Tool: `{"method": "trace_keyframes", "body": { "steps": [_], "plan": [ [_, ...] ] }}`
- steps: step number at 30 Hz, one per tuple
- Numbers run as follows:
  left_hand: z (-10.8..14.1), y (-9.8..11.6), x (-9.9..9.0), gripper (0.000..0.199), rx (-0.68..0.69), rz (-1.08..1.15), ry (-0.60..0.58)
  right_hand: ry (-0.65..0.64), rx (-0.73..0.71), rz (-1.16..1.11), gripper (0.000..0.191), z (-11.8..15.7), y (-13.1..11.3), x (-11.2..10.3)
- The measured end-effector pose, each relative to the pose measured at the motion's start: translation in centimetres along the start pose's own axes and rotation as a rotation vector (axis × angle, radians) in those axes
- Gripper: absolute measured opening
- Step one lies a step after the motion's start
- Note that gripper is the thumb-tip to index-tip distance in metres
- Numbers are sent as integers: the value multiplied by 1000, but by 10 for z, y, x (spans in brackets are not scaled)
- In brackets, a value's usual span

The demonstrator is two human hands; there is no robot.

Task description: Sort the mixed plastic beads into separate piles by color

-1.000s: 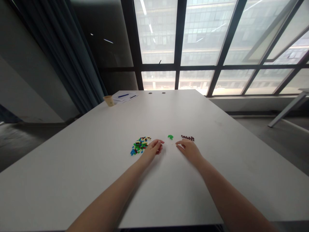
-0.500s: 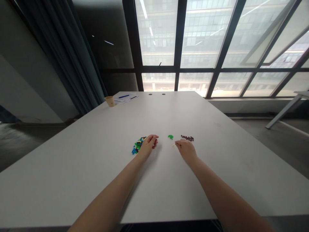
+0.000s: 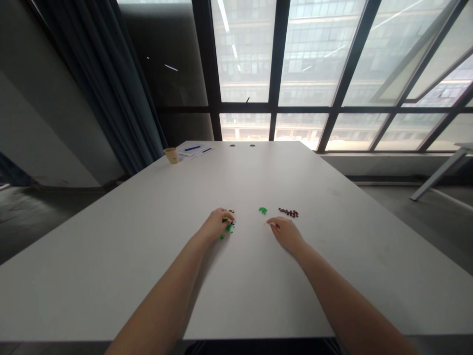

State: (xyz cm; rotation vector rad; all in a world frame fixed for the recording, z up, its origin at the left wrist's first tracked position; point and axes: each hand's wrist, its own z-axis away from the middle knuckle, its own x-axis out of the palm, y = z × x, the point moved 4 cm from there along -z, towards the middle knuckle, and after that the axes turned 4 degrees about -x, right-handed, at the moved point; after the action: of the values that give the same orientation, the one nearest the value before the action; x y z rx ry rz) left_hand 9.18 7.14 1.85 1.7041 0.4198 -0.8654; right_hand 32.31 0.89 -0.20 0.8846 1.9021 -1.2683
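Note:
My left hand (image 3: 215, 224) rests on the table over a pile of small coloured pieces (image 3: 228, 228), its fingers curled round some of them. Green, yellow, white and dark bits show at the fingertips, and part of the pile is hidden under the palm. My right hand (image 3: 286, 231) is closed in a pinch low over the tabletop; whatever is between the fingertips is too small to name. Just left of those fingertips lie tiny cream pieces (image 3: 265, 222). Beyond the right hand are a little green group (image 3: 262, 210) and a row of dark brown pieces (image 3: 288, 212).
The white table (image 3: 251, 281) stretches toward the windows. At its far left stand a paper cup (image 3: 172, 156) and sheets of paper (image 3: 188, 153) with a blue pen (image 3: 192, 148) and a dark pen (image 3: 207, 150). Two round dark discs lie at the far edge.
My left hand has moved left and back onto the mixed pile, whose visible pieces now sit further right. The right hand stays by the cream pieces. The view has shifted slightly.

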Motion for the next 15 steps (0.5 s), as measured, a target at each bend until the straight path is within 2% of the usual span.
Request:
{"method": "trace_keyframes", "body": {
  "steps": [7, 15],
  "plan": [
    [1, -1, 14, 10, 58, -119, -99, 59, 25, -81, 23, 0, 7, -8],
    [3, 16, 14, 13, 84, -155, -37, 69, 17, -110, 22, 0, 5, -12]
  ]
}}
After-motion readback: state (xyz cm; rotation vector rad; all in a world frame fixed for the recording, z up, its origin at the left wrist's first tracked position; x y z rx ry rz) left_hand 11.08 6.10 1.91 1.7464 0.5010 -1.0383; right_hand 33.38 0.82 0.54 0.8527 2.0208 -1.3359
